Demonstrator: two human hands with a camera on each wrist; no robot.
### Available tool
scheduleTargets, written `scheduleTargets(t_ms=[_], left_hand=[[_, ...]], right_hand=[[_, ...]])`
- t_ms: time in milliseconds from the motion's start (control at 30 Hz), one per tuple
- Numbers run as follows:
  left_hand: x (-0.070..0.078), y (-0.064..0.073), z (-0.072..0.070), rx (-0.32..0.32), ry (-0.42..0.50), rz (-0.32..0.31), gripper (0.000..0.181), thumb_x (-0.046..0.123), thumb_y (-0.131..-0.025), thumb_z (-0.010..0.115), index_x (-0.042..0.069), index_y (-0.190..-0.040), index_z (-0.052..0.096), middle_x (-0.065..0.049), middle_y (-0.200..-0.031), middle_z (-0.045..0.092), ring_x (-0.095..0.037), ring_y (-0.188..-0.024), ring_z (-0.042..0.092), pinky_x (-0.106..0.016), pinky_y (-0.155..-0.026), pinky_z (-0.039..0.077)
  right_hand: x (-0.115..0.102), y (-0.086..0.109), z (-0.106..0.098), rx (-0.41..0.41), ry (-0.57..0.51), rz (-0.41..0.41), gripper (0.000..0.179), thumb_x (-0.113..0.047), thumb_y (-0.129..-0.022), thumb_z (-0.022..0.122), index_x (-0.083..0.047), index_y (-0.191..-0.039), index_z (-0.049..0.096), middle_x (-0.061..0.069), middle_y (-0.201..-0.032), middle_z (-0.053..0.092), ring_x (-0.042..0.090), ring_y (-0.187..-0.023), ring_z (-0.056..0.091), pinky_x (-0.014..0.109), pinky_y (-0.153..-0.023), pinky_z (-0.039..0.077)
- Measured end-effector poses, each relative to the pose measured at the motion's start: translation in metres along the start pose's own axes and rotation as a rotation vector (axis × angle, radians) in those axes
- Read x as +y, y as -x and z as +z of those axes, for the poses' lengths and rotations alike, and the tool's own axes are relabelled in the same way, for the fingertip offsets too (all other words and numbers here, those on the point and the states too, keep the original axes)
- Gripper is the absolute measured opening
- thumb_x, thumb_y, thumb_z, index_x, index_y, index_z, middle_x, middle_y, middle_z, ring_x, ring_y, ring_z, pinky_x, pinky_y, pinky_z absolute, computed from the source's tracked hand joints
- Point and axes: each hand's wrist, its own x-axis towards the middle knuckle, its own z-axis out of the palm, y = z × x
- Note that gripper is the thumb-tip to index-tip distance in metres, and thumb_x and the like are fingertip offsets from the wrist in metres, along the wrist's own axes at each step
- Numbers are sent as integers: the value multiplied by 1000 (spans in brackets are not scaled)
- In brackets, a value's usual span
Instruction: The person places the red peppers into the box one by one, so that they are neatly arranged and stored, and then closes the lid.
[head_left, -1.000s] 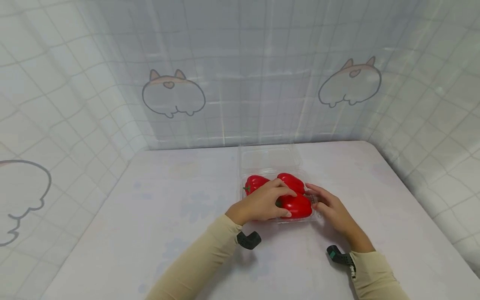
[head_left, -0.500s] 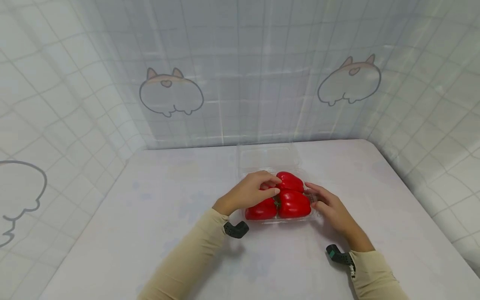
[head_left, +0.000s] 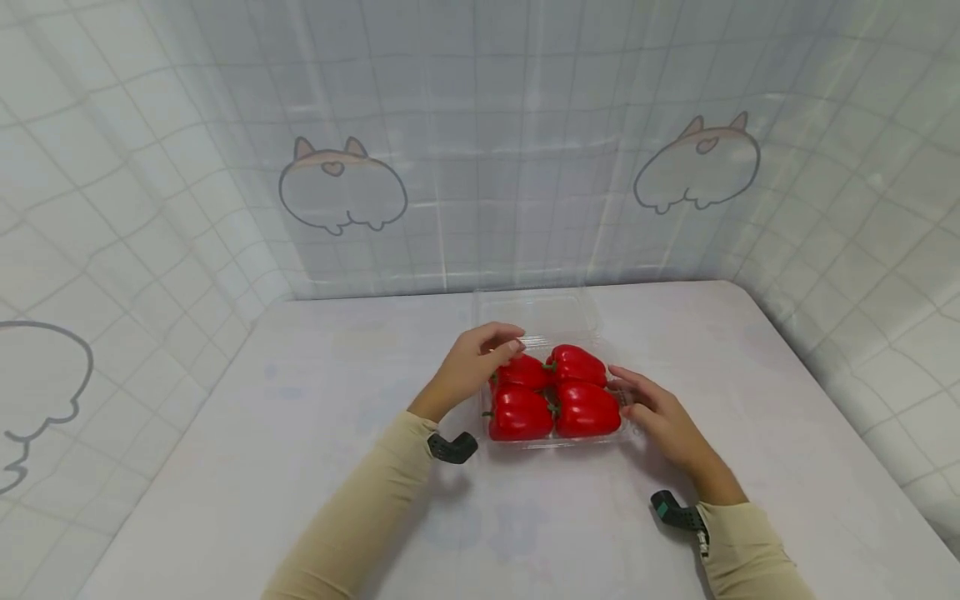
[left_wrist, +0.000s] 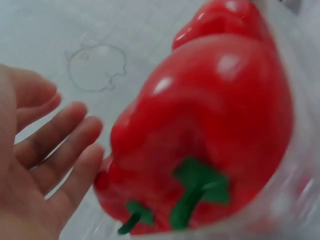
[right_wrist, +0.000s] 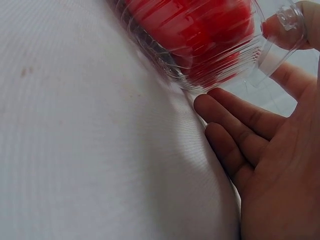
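Note:
Red bell peppers with green stems lie in two rows inside a clear plastic clamshell box (head_left: 540, 445): back left (head_left: 527, 372), back right pepper (head_left: 577, 364), front left pepper (head_left: 521, 415) and front right pepper (head_left: 588, 410). At the box's back left corner is my left hand (head_left: 467, 364), its fingers loosely bent and holding nothing. The left wrist view shows those fingers beside a red pepper (left_wrist: 210, 110). My right hand (head_left: 669, 429) rests thumb and index finger at the box's right rim. Its other fingers lie relaxed beside the box wall (right_wrist: 200, 82).
The clear lid (head_left: 536, 312) lies folded back behind the box. A pale table (head_left: 360, 492) spreads around it. White checked sheeting (head_left: 517, 167) with animal drawings encloses the back and both sides.
My left hand has drawn back leftward off the peppers, from the front right one to the back left corner, uncovering those on the left. The right hand stays at the box's right side.

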Motion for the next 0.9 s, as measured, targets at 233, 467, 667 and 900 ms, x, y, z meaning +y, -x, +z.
scheduleTargets(t_ms=[233, 467, 667, 900], left_hand=[[-21, -11, -18, 161, 188, -19, 24, 24, -103, 57, 12, -123, 65, -18, -114, 67, -23, -101, 67, -37, -90, 56], [-40, -20, -30, 312, 301, -148, 24, 21, -103, 57, 7, -120, 66, -23, -113, 67, -25, -100, 69, -37, -89, 56], [-53, -22, -35, 356, 334, -195, 27, 20, -102, 58, 1, -120, 65, -30, -122, 61, -28, -104, 66, -40, -91, 55], [-65, -26, -41, 363, 300, -281, 33, 14, -100, 54, -6, -127, 60, -24, -132, 57, -33, -117, 58, -44, -96, 53]], right_hand=[[-1, 0, -1, 7, -12, -7, 61, -1, -92, 56, -10, -151, 43, 20, -140, 55, 38, -124, 55, 20, -92, 48], [1, 1, 0, 8, -14, -17, 60, -2, -94, 57, -10, -152, 43, 20, -141, 55, 39, -125, 55, 20, -93, 48], [1, 4, 1, 4, 27, -17, 61, -7, -95, 61, -13, -152, 42, 18, -140, 56, 36, -126, 56, 19, -95, 45], [-1, 5, 2, -28, 55, -10, 66, -17, -94, 66, -13, -154, 39, 17, -141, 56, 37, -130, 52, 24, -100, 43]])
